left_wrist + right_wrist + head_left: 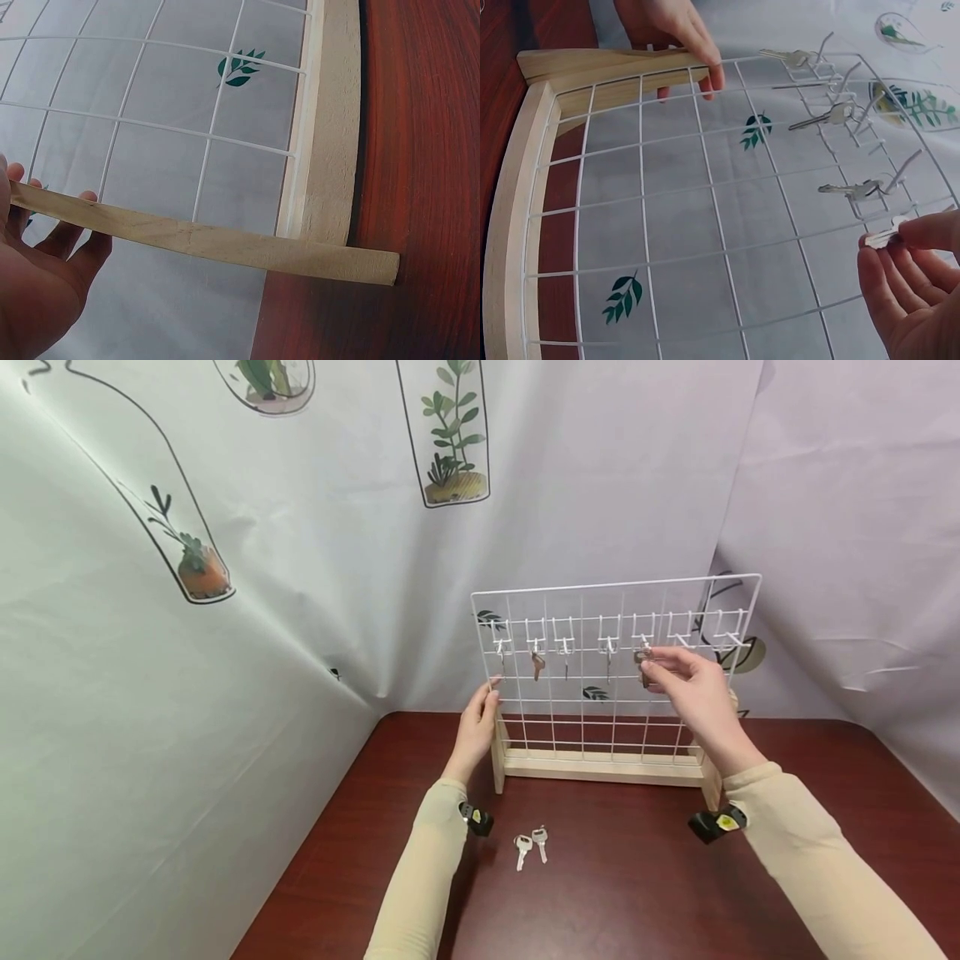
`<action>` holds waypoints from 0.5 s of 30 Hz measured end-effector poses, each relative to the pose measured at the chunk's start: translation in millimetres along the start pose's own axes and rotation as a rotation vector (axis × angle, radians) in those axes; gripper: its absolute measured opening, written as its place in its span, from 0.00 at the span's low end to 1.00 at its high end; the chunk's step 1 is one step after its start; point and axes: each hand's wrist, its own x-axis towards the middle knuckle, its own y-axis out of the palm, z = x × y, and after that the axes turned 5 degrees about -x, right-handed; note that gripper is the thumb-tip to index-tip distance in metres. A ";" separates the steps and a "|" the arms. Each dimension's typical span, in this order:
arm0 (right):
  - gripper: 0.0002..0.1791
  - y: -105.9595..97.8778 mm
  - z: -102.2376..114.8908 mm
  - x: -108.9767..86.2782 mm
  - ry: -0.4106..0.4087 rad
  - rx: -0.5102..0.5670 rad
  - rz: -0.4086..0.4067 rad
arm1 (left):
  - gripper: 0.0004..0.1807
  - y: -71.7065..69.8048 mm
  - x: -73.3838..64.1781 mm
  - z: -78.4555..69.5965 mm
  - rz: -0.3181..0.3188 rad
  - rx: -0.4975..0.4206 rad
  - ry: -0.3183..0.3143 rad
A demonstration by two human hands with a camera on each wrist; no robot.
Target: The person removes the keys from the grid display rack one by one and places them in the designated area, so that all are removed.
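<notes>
A white wire grid rack (600,769) with a wooden base stands upright on the table. My left hand (475,722) grips its left wooden post (187,236), fingers curled round the upper part. At the fifth hook from the left, my right hand (696,689) pinches a silver key (883,238) between thumb and fingertips. The key's head is close to the hook. Keys hang on the hooks farther left, among them one brownish in the head view (537,667) and one silver key (851,190) nearest my right hand.
Two loose silver keys, a left one (522,852) and a right one (541,843), lie on the dark red table (600,893) in front of the rack. Two hooks at the right end, including the last hook (729,638), hold no key. A printed cloth (600,510) hangs behind.
</notes>
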 end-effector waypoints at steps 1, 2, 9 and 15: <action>0.25 -0.9 -0.1 -0.2 0.005 -0.006 0.004 | 0.22 0.2 0.2 0.1 0.001 -0.001 0.000; 0.26 -1.8 -0.4 -0.4 0.013 -0.012 0.009 | 0.22 0.4 0.7 0.7 0.002 -0.001 0.000; 0.29 -3.8 -0.5 -1.6 0.036 -0.021 0.044 | 0.21 0.9 0.8 2.4 0.005 -0.001 -0.008; 0.27 0.5 0.5 -1.4 0.020 0.118 0.053 | 0.21 0.9 1.1 1.1 0.012 -0.008 0.014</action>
